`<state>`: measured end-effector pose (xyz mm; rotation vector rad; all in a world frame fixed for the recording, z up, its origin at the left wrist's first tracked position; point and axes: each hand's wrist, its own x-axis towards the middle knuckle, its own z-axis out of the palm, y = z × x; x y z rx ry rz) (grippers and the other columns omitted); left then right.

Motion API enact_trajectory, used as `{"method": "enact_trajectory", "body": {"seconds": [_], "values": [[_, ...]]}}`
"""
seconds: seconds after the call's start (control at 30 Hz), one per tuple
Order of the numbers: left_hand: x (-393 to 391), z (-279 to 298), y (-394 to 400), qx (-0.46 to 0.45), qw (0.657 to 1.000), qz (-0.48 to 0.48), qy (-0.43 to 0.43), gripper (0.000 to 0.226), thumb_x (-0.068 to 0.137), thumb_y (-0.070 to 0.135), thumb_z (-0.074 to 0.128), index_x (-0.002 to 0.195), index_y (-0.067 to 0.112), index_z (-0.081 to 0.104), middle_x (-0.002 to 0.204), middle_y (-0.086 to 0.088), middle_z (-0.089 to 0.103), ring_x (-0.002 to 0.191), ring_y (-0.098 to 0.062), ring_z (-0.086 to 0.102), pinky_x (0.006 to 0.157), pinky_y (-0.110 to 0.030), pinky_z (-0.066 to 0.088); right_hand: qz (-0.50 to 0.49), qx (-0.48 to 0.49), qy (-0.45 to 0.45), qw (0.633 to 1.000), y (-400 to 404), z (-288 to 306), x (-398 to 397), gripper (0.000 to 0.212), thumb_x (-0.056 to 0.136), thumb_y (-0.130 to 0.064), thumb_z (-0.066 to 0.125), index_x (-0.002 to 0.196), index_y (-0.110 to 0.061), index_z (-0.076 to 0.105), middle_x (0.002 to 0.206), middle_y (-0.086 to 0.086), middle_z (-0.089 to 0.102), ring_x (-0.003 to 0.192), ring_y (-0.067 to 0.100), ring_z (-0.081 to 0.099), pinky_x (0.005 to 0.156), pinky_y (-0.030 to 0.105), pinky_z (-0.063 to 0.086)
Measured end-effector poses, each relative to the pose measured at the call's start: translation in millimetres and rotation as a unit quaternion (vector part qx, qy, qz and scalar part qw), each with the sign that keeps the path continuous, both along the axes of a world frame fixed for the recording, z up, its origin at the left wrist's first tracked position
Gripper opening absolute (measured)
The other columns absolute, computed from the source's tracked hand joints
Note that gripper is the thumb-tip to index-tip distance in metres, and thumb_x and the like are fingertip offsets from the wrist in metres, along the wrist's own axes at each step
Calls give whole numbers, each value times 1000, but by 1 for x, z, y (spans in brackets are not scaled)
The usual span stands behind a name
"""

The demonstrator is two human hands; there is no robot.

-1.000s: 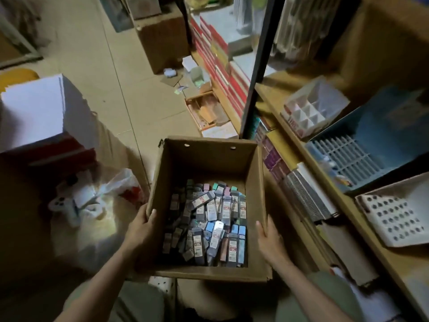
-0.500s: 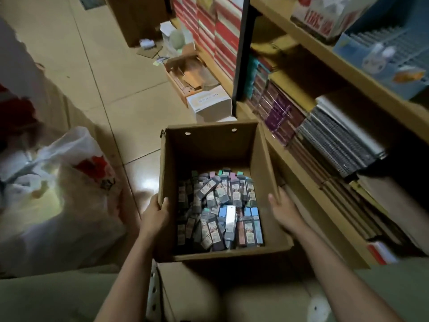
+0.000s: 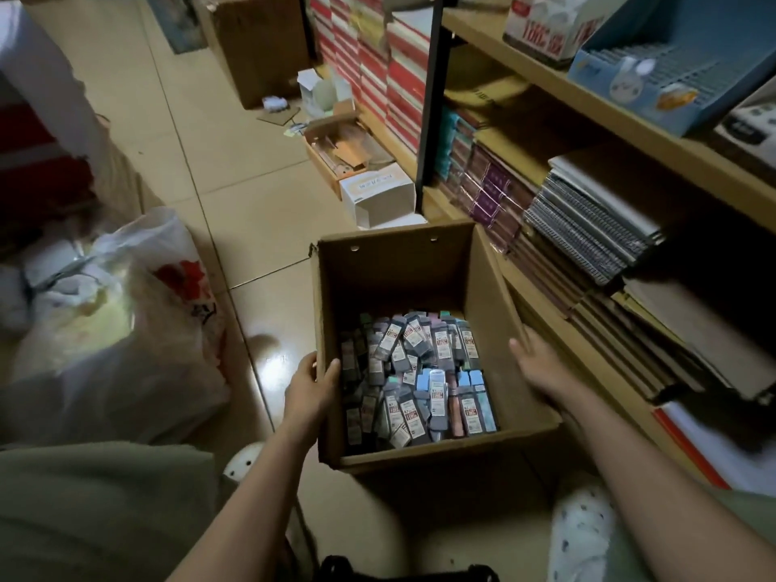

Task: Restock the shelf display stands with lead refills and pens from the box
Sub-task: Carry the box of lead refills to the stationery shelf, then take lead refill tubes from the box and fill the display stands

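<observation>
An open brown cardboard box (image 3: 399, 270) sits low by the shelf, its bottom covered with several small lead refill cases (image 3: 420, 371) in grey, blue and pink. My left hand (image 3: 308, 388) grips the box's left wall, thumb inside the rim and fingers outside. My right hand (image 3: 541, 367) lies flat with straight fingers against the right wall's rim. On the upper shelf (image 3: 588, 102) at the right stand a blue slotted display stand (image 3: 655, 73) and a white and red one (image 3: 541, 27).
A white plastic bag (image 3: 126, 329) bulges on the floor to the left. A small white carton (image 3: 378, 195) and an open tray of scraps (image 3: 336, 153) lie beyond the box. Spiral notebooks (image 3: 588, 228) fill the lower shelf. A black post (image 3: 432, 98) splits the shelving.
The box has come down and to the right, close to the lower shelf. Both hands stayed on its side walls; the right hand's fingers have straightened.
</observation>
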<state>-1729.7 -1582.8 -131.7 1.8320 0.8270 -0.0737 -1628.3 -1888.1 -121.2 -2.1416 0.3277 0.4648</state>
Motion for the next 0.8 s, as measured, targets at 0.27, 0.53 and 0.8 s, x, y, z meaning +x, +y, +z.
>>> {"method": "enact_trajectory", "body": {"seconds": [0.27, 0.53, 0.8], "values": [[15, 12, -25, 299, 934, -30, -193, 41, 82, 18, 74, 120, 13, 57, 114, 0, 57, 107, -14, 50, 89, -19, 36, 24, -134, -255, 957, 32, 7, 11, 44, 95, -24, 59, 137, -18, 48, 139, 8, 47, 127, 24, 45, 96, 22, 32], [50, -67, -72, 93, 950, -256, 152, 54, 78, 25, 79, 125, 14, 53, 125, -7, 56, 112, -20, 56, 95, -35, 51, 271, -367, -203, 866, 71, -55, 21, 37, 92, -32, 59, 128, -24, 55, 132, 1, 49, 127, 19, 43, 119, 58, 9], [60, -102, -79, 27, 971, -177, 160, 31, 76, 18, 81, 101, 19, 62, 92, 8, 62, 87, -9, 61, 71, -18, 50, 301, -264, 54, 915, 83, -92, 25, 56, 91, -35, 66, 132, -11, 36, 131, 14, 49, 114, 31, 56, 84, 37, 49]]}}
